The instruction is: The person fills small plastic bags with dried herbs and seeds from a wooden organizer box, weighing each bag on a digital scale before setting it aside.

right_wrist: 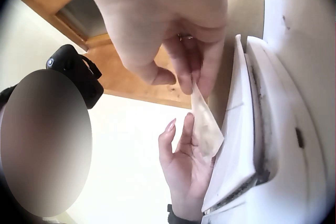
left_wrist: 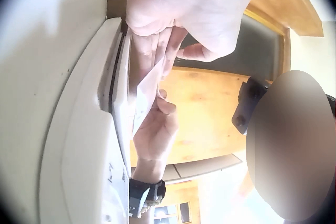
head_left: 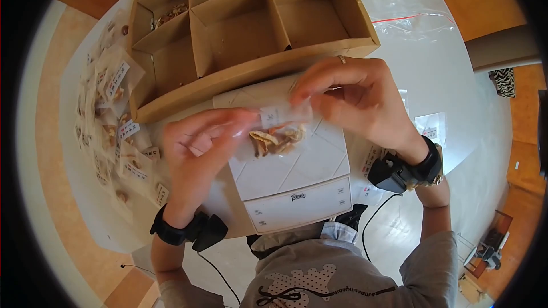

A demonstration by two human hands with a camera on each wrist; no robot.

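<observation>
On the front panel of the white scale, in the lower centre of the head view, I can see a small printed brand name, but it is too small for me to read it. The clear packet that both hands hold has a white label with dark marks at its top edge, also not readable; inside it lie pale dried pieces. I see the packet in the centre of the frame, held just above the plate of the scale. The left hand comes from the lower left and its fingers are curled on the left side of the packet, pinching it. The right hand comes from the right, the wrist bent, and its fingertips pinch the top edge near the label; a ring shows on one finger. In the right wrist view the packet hangs between the two hands beside the edge of the scale. At the top of the head view stands a cardboard box with compartments, and at the left many small labelled packets lie on the white table.
</observation>
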